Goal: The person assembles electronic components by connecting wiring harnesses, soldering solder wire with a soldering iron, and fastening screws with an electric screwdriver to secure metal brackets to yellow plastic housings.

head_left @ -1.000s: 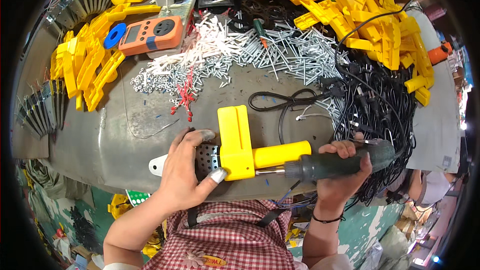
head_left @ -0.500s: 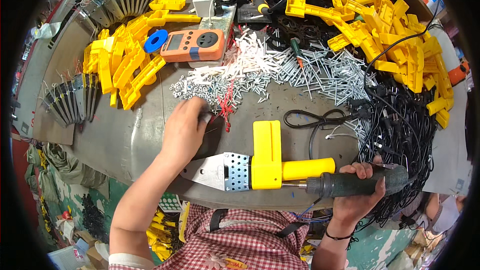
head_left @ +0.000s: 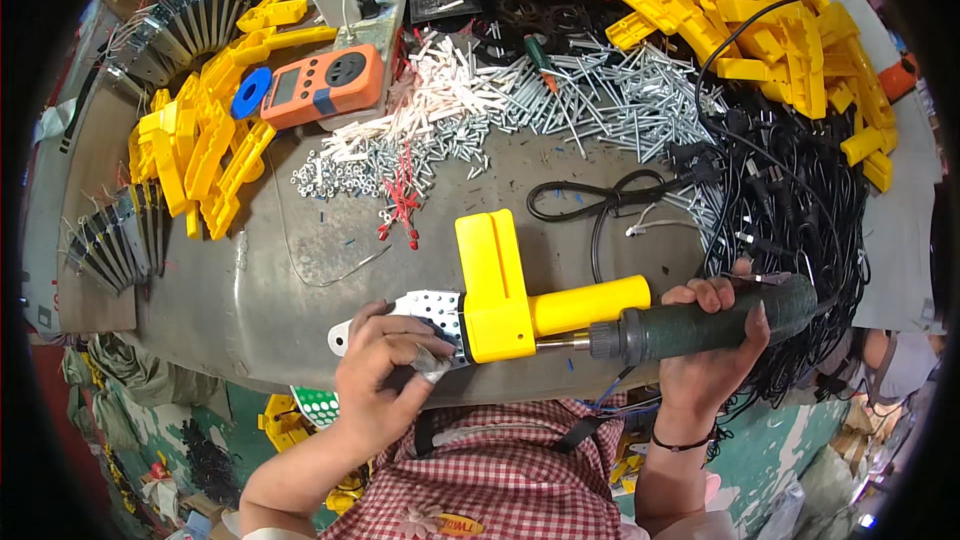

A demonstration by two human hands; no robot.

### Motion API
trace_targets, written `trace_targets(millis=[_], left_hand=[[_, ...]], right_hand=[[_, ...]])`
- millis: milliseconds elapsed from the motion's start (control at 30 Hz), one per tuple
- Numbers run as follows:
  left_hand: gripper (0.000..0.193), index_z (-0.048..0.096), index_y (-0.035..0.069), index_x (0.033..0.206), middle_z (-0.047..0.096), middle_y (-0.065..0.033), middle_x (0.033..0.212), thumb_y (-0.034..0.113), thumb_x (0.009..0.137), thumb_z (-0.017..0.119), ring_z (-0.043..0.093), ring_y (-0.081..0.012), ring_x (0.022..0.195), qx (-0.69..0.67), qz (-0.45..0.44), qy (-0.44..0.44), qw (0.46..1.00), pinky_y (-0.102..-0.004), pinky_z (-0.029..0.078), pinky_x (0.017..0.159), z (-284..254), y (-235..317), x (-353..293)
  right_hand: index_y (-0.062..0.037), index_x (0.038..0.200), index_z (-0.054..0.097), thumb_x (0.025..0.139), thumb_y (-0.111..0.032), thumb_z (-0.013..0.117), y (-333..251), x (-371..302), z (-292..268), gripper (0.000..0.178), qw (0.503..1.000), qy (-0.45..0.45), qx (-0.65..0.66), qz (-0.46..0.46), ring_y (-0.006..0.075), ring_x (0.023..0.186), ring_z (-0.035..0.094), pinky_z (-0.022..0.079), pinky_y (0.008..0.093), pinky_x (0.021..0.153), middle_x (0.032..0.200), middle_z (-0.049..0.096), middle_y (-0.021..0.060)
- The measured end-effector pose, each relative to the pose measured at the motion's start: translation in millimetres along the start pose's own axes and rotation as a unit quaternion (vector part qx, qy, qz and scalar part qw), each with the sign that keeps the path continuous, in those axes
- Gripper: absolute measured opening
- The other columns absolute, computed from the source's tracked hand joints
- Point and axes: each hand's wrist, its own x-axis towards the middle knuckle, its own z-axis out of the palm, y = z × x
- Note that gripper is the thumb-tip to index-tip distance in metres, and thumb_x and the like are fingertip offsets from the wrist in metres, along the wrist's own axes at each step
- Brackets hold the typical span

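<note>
A yellow plastic handle piece lies near the table's front edge, joined to a perforated silvery metal plate at its left. My left hand is over the plate, fingers curled together beside the yellow piece. A small whitish, shiny thing shows at its fingertips; what they pinch I cannot make out. My right hand is closed around a dark green and black electric screwdriver. Its metal bit reaches the right edge of the yellow piece, below the yellow tube.
Small nuts, white sleeves and long screws lie piled beyond. An orange meter stands at the back left. Yellow parts heap on both sides. Black cords crowd the right; red-tipped pieces lie mid-table.
My left hand has come back from the nut pile to the metal plate. The yellow piece has tilted slightly. My right hand keeps hold of the electric screwdriver. The whole view has shifted.
</note>
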Motion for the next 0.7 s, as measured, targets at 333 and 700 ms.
trace_targets(millis=[333, 700], left_hand=[[0.022, 0.047, 0.009, 0.075, 0.065, -0.0055, 0.081, 0.001, 0.069, 0.066, 0.058, -0.0209, 0.082, -0.032, -0.023, 0.047, 0.998, -0.0469, 0.032, 0.094, 13, -5, -11], [0.021, 0.050, 0.008, 0.080, 0.063, -0.0065, 0.086, 0.002, 0.067, 0.066, 0.056, -0.0233, 0.087, -0.022, -0.003, 0.049, 0.999, -0.0487, 0.035, 0.093, 15, -2, -8]], right_hand=[[-0.0070, 0.112, 0.047, 0.082, -0.019, 0.056, 0, 0, -1, 0.034, 1.000, 0.016, 0.011, 0.003, 0.0138, 0.077, 0.044, 0.037, 0.0338, 0.083, 0.079, 0.043, 0.0013], [-0.0087, 0.106, 0.047, 0.081, -0.019, 0.056, 4, -5, 8, 0.029, 0.999, -0.005, 0.031, 0.011, 0.0131, 0.077, 0.045, 0.038, 0.0326, 0.082, 0.080, 0.045, 0.0005]])
